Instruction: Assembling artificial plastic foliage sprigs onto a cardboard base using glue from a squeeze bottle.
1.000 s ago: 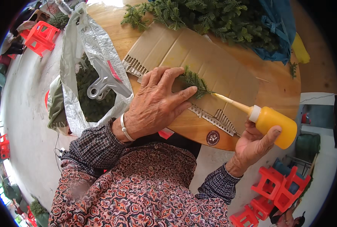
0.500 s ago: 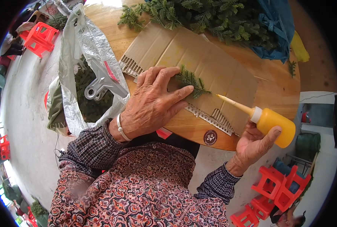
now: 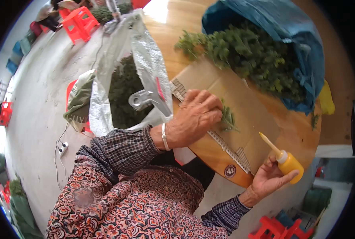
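My left hand (image 3: 197,117) has its fingers closed on a small green conifer sprig (image 3: 227,120), whose leafy end points right over a flat cardboard sheet (image 3: 254,115). My right hand (image 3: 265,181) grips a yellow squeeze bottle (image 3: 292,169) with a white collar. Its long, thin nozzle points up and left, with its tip over the cardboard and apart from the sprig. The cardboard lies on a round-edged wooden table (image 3: 209,157), its corrugated edge torn on my side. Blur hides the sprig's fine detail.
A blue bag (image 3: 313,75) spills a heap of green sprigs (image 3: 245,47) at the table's far side. To the left, a silvery bag (image 3: 99,113) holds more greenery, with a large grey clip (image 3: 145,97) at its edge. Red stools (image 3: 79,24) and a power strip (image 3: 63,149) are on the floor.
The view has shifted, so the table and bags appear farther right and lower. My left fingers have drawn together around the sprig. The bottle's nozzle has moved away from the sprig's tip.
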A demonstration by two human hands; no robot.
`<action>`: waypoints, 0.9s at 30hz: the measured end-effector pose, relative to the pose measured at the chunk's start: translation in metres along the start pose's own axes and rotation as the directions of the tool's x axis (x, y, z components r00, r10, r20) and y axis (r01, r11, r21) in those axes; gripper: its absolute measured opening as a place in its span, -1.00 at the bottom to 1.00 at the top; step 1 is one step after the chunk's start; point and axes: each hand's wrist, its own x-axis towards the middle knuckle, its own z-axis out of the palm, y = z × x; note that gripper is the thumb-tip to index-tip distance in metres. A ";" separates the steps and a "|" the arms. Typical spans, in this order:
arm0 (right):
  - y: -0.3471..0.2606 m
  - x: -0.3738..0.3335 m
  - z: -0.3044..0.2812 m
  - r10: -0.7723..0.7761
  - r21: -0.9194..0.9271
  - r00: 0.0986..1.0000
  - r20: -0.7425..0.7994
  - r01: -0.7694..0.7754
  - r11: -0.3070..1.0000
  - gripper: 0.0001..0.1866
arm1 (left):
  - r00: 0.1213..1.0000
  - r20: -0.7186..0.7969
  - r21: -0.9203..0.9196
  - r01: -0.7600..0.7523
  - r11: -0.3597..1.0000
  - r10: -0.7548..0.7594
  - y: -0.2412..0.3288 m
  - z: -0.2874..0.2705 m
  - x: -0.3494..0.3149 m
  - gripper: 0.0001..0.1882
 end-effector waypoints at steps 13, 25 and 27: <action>-0.005 -0.016 0.019 -0.087 -0.235 0.982 -0.166 0.046 0.971 -0.46 | 0.939 -0.207 0.606 0.343 0.718 -0.274 -0.086 -0.138 -0.062 -0.91; -0.004 -0.021 0.022 -0.100 -0.296 0.973 -0.210 0.035 0.955 -0.44 | 0.952 -0.092 0.371 0.306 0.877 -0.293 -0.140 -0.052 0.057 -0.80; -0.002 -0.016 0.020 -0.091 -0.289 0.974 -0.209 0.028 0.957 -0.44 | 0.947 -0.105 0.344 0.320 0.883 -0.303 -0.143 -0.049 0.060 -0.77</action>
